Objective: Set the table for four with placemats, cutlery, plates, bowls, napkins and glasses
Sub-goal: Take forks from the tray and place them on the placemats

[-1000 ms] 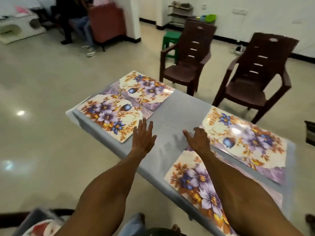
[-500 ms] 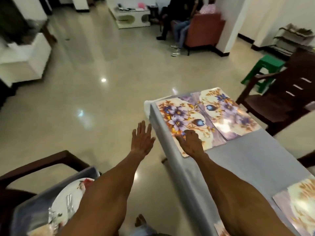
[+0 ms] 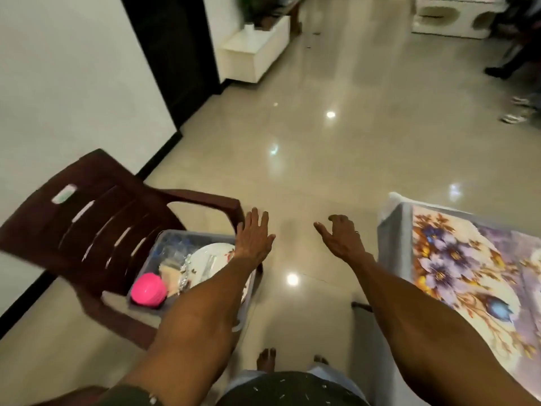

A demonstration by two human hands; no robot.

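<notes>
Now we are reaching with our left hand [image 3: 251, 240], empty and spread wide, already hovering over the bin [image 3: 248, 291] of plates [image 3: 205, 260] on the chair [image 3: 87, 227], while our open right hand [image 3: 341, 237] is hanging nearer the bench [image 3: 392, 230]

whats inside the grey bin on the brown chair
The grey bin holds a pink bowl, a white floral plate, something foil-like and clear items at the back. The left hand and forearm cover its right side; anything beneath is hidden.
</notes>
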